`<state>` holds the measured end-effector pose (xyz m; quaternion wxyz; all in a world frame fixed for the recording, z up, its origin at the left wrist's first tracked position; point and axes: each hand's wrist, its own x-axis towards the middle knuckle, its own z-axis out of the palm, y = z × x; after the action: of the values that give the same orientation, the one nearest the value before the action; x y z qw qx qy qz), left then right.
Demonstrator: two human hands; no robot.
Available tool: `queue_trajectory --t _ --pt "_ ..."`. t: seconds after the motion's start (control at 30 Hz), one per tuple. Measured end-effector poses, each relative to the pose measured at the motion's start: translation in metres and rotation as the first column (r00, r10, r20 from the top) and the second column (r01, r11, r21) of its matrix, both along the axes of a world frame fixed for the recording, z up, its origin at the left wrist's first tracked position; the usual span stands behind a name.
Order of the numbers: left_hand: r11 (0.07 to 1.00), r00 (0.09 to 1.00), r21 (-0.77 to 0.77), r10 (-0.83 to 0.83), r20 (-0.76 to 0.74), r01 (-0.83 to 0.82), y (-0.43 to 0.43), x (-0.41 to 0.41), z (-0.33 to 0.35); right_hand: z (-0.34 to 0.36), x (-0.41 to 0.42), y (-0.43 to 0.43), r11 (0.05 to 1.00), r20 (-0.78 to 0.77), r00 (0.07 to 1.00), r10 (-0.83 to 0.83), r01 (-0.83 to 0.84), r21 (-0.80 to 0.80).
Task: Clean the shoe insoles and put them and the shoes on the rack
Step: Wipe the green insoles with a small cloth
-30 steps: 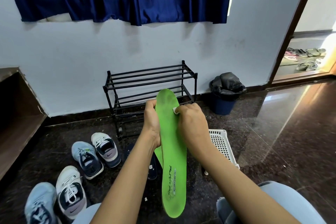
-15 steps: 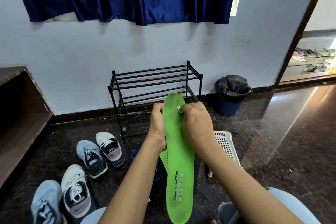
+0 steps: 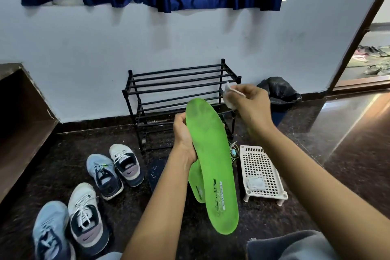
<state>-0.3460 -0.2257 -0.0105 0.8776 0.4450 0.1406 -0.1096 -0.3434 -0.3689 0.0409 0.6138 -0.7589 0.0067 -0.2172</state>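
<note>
My left hand [image 3: 183, 135] grips a long green insole [image 3: 213, 167] by its left edge and holds it upright in front of me. A second green insole [image 3: 195, 183] shows just behind and below it; whether it is held or lies on the floor I cannot tell. My right hand [image 3: 250, 107] is lifted off the insole to the upper right and pinches a small white wipe [image 3: 230, 95]. The black two-tier shoe rack [image 3: 179, 82] stands against the wall behind, with nothing on its bars. Several sneakers lie on the floor at left, such as a blue one [image 3: 104, 175] and a white one [image 3: 126, 163].
A white perforated plastic stand [image 3: 261, 162] sits on the floor at right with a small packet [image 3: 255, 182] on it. A bin with a black liner [image 3: 278, 93] stands by the wall. A dark insole [image 3: 156, 171] lies on the floor. A wooden ledge [image 3: 23, 124] runs along the left.
My right hand has lifted the wipe off the insole's toe end and moved up and to the right. My left hand keeps its hold on the insole.
</note>
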Motion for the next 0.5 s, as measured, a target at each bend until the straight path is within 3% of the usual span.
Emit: queue_trajectory --t 0.1,0.2,0.33,0.4,0.5 --pt "0.998 0.997 -0.003 0.06 -0.054 -0.061 0.0 0.021 -0.021 -0.023 0.008 -0.009 0.974 -0.253 0.951 0.18 -0.135 0.185" --pt "0.996 0.994 -0.057 0.061 -0.085 -0.066 -0.003 0.039 -0.041 -0.047 0.014 -0.018 0.909 -0.453 0.799 0.396 -0.27 0.319" --pt "0.996 0.989 -0.062 0.062 -0.131 -0.071 -0.011 0.063 -0.072 -0.096 0.025 -0.028 0.854 -0.577 0.633 0.517 -0.423 0.302" --pt "0.994 0.989 -0.099 0.028 -0.143 -0.042 -0.013 0.076 -0.09 -0.124 0.028 -0.028 0.857 -0.6 0.615 0.511 -0.412 0.308" --pt "0.992 0.978 -0.048 0.102 -0.182 -0.113 -0.014 0.087 -0.112 -0.156 0.035 -0.026 0.877 -0.58 0.658 0.48 -0.35 0.328"
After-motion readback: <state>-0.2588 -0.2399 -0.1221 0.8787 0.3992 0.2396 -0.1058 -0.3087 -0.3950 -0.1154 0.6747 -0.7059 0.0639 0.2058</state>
